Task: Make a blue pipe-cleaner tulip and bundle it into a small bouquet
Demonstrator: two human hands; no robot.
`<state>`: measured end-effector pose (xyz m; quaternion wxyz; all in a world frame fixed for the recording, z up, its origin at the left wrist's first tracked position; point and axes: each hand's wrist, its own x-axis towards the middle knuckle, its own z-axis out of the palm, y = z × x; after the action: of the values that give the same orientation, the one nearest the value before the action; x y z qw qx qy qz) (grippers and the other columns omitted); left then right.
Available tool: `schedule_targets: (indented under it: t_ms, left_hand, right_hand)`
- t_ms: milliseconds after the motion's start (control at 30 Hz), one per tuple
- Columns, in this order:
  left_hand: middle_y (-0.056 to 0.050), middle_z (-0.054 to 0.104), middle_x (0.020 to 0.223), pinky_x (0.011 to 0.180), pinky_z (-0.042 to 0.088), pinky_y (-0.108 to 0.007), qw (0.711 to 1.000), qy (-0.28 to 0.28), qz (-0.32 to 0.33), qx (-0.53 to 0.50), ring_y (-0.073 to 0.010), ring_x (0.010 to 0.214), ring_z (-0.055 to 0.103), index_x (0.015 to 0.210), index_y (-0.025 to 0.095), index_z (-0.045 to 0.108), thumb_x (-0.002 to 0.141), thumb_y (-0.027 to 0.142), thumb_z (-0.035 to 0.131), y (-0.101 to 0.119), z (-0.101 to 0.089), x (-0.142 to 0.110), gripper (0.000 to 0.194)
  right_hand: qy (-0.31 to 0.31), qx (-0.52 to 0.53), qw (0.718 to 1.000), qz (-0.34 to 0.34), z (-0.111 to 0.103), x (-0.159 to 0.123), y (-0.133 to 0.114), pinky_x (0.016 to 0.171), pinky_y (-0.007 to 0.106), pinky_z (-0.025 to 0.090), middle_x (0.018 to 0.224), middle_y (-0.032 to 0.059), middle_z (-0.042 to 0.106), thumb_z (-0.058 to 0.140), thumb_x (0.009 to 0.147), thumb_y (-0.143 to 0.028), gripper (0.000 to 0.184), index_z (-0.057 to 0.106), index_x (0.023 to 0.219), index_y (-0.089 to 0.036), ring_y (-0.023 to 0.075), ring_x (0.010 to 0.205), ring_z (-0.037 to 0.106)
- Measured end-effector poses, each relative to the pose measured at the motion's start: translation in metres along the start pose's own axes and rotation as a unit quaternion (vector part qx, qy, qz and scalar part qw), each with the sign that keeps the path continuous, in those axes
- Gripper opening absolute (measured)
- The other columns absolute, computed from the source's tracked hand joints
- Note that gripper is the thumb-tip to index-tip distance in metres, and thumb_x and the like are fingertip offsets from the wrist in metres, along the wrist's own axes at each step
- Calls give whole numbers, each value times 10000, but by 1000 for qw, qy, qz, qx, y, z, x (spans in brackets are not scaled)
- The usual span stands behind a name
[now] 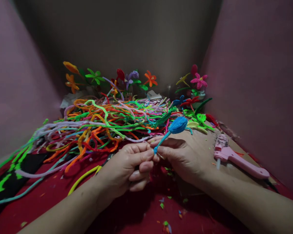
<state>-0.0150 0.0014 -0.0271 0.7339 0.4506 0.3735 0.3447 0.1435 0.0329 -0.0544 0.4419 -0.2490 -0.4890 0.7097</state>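
A blue pipe-cleaner flower (178,125) with a closed bud and a lighter blue stem is held up in front of me, tilted to the right. My right hand (183,156) pinches its stem between thumb and fingers. At the stem's lower end, my left hand (136,162) grips the tip between thumb and forefinger, its other fingers curled in. The two hands touch or nearly touch there. Just behind them lies a big heap of loose pipe cleaners (107,120) in many colours.
Finished pipe-cleaner flowers, among them an orange one (150,78) and a pink one (199,80), stand along the back. To the right, a pink hot glue gun (239,159) rests on a brown board (205,146). Fuzz scraps dot the red cloth (141,214). Walls close in both sides.
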Motion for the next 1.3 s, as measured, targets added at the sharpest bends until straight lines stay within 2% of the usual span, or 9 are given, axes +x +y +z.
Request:
schedule_targets:
  t_ms: [67,167,233,333,467,700,967,1133,1300]
  left_hand:
    - [57,424,515,369,321,-166,978,85,86,169,-45,359,306,759,183,588,824,335,518,-3,1,-1,179]
    - [-26,602,722,639,424,-224,853,181,242,426,-128,656,538,802,189,651,759,271,605,-11,-2,-2,104]
    - [-27,616,708,684,416,-234,813,185,275,480,-133,661,543,772,193,661,789,220,547,-13,-4,-2,119]
    - [-8,616,718,626,405,-197,834,194,270,440,-111,634,529,815,202,658,821,206,500,-8,0,-3,158]
    - [49,461,526,418,301,-162,922,197,183,277,-55,436,367,653,168,595,795,252,552,2,9,-3,171]
    - [92,370,439,287,205,-127,997,68,24,-18,-7,295,178,712,171,527,814,310,552,0,5,-2,174]
    - [89,362,509,240,265,-114,990,-45,-27,-129,7,295,120,766,144,547,824,215,514,0,-4,2,97]
    - [68,416,491,299,271,-152,994,50,35,96,-32,305,252,758,176,556,845,329,477,-4,1,1,193]
    - [-4,577,665,583,382,-200,826,185,248,470,-103,595,498,728,180,609,781,215,547,-11,-1,-1,89]
  right_hand:
    - [19,-11,1000,-6,0,0,1,602,263,385,660,9,630,683,705,-254,88,713,730,-176,118,601,505]
    - [50,-49,998,-5,3,-1,-1,574,246,383,703,10,644,687,702,-268,125,727,797,-196,120,614,511]
    - [54,-83,995,-6,5,-2,-3,571,239,386,719,10,653,686,708,-285,147,732,826,-210,124,639,524]
    - [27,-105,994,0,7,-4,-6,592,245,397,764,10,667,652,750,-313,206,716,930,-237,123,652,528]
    - [-3,-62,998,10,6,-5,-3,613,266,409,834,16,676,630,769,-367,295,674,1040,-261,127,645,532]
    - [-10,-23,999,25,1,-1,2,579,262,382,745,13,666,652,744,-374,325,676,1033,-229,107,562,500]
    - [-19,40,998,33,2,2,0,636,259,387,682,-3,652,694,670,-204,152,715,820,-200,113,620,532]
    - [-2,38,999,6,0,0,6,654,273,408,688,-7,651,695,686,-223,60,707,741,-201,116,621,540]
    - [57,-18,998,-5,3,-2,4,633,263,417,803,-3,680,725,663,-242,119,722,781,-230,136,698,558]
